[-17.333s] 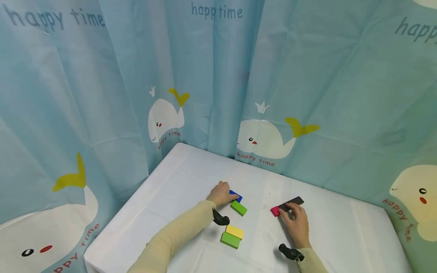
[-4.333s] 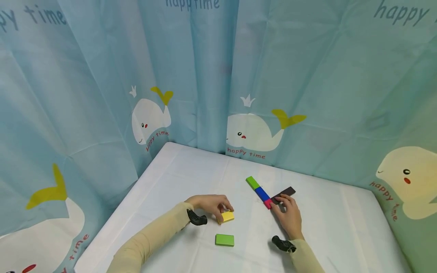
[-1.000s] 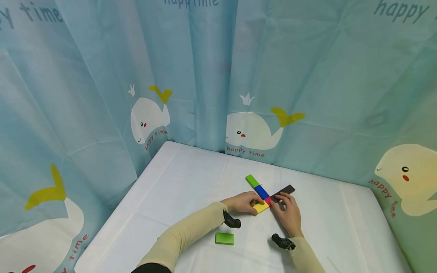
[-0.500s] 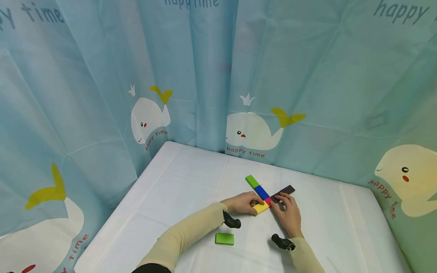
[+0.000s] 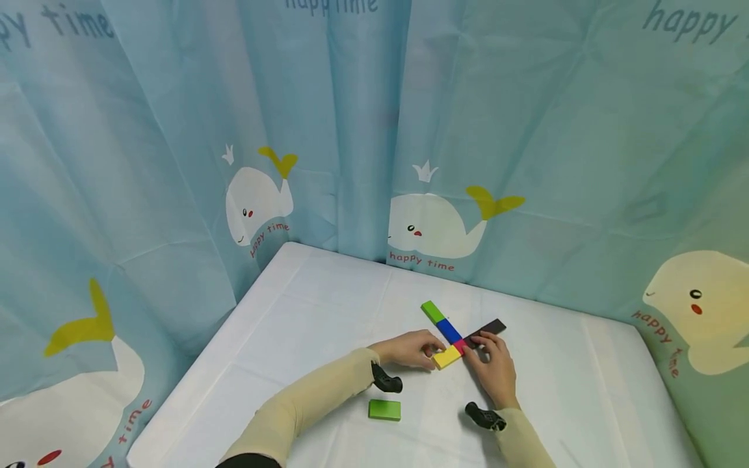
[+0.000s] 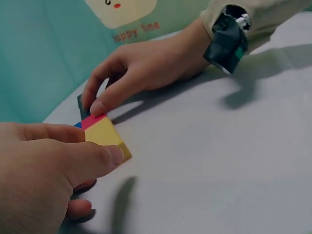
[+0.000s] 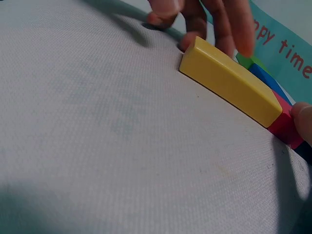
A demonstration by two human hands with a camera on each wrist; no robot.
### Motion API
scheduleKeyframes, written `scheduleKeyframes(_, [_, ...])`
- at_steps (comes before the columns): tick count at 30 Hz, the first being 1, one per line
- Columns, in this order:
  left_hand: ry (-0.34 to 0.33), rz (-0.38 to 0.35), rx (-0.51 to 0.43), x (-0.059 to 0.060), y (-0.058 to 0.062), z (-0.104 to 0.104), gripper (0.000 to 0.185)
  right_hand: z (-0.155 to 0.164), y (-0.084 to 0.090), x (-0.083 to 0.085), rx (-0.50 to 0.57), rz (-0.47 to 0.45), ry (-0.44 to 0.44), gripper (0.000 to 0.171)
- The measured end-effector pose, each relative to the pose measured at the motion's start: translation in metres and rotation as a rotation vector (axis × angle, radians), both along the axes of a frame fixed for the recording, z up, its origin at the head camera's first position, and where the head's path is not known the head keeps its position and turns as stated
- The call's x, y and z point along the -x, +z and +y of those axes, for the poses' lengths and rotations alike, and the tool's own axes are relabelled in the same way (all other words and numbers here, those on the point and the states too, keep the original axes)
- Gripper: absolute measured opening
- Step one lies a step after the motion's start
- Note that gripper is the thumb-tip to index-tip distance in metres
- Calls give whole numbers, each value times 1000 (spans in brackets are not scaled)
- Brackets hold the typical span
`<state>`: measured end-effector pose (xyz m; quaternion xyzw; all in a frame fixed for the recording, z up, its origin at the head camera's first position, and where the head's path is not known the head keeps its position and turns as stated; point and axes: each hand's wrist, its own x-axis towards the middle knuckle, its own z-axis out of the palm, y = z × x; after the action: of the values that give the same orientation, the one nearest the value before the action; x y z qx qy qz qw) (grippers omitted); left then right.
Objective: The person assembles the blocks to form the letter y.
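Lying flat on the white table (image 5: 304, 305), the yellow block (image 5: 447, 356) is set end-on against the small red block (image 5: 459, 346), beyond which a blue block (image 5: 448, 330) and a green block (image 5: 433, 311) run on in one line, with a dark brown block (image 5: 487, 329) branching off to the right. The yellow block's near left side is touched by the left hand (image 5: 407, 350); its fingers are seen only loosely extended beside the block, not wrapped round it (whether the thumb presses the side cannot be told for certain). The right hand (image 5: 494, 367) is laid with a straight fingertip on the red block, steadying it.

Judged by its crisp edges and smooth painted faces in the wrist views, the yellow block is likely rigid, light and somewhat slick, so it may be shifted easily on the cloth. It would best be taken by its two long sides, since its ends adjoin neighbours. A second green block (image 5: 384, 409) is left alone nearer the person.
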<state>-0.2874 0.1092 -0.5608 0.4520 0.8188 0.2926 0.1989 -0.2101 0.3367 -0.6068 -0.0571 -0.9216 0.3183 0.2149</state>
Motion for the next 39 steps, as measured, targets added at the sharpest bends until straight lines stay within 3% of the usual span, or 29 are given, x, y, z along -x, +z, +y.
scheduleKeyframes(4, [-4, -7, 12, 0, -5, -16, 43, 0, 0, 1, 7, -4, -12, 37])
scheduleKeyframes(7, [-48, -3, 26, -3, -6, -33, 40, 1, -1, 0, 14, -21, -20, 38])
scheduleKeyframes(13, [-173, -47, 82, -14, 13, -75, 36, 3, 1, -2, 13, -31, -19, 38])
scheduleKeyframes(21, [-228, -179, 170, -28, 38, -115, 49, 3, 7, -5, 12, -27, -22, 37])
scheduleKeyframes(28, [-315, -223, 218, -44, 43, -116, 66, 2, 7, -3, 18, -25, -22, 38])
scheduleKeyframes(39, [-376, -189, 163, -59, 32, -101, 61, -2, 1, 1, 22, -52, -25, 38])
